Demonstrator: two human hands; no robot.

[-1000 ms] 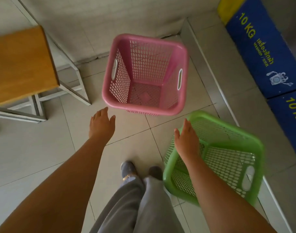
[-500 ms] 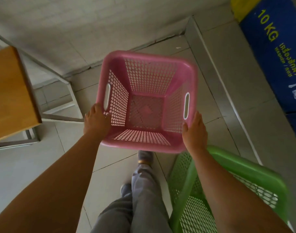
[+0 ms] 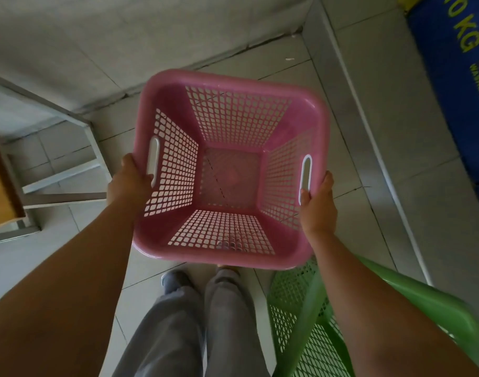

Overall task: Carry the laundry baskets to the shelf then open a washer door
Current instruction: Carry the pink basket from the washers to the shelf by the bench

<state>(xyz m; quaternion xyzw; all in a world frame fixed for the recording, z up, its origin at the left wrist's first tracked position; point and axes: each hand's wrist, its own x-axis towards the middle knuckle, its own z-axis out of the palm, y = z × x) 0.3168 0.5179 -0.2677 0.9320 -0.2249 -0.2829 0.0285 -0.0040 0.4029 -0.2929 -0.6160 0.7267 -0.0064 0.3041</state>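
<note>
An empty pink laundry basket [image 3: 230, 102] with perforated walls is held up off the floor in front of me. My left hand [image 3: 129, 180] grips its left side at the slot handle, fingers through the slot. My right hand [image 3: 318, 202] grips the right side at the other slot handle. A green laundry basket [image 3: 429, 300] stands on the floor at the lower right, partly under my right forearm. A blue washer front [image 3: 456, 85] marked "10 KG" fills the upper right; its door is out of view.
A wooden table top [image 3: 1, 197] on a white metal frame [image 3: 61, 174] stands at the left. A raised tiled plinth [image 3: 369, 131] runs along the washers at the right. A grey wall lies ahead. My grey trouser legs and shoes are below the pink basket.
My hands went from hovering open over the floor to gripping both sides of the pink basket. The basket has risen and come closer to me, and the green basket has slid toward the lower right.
</note>
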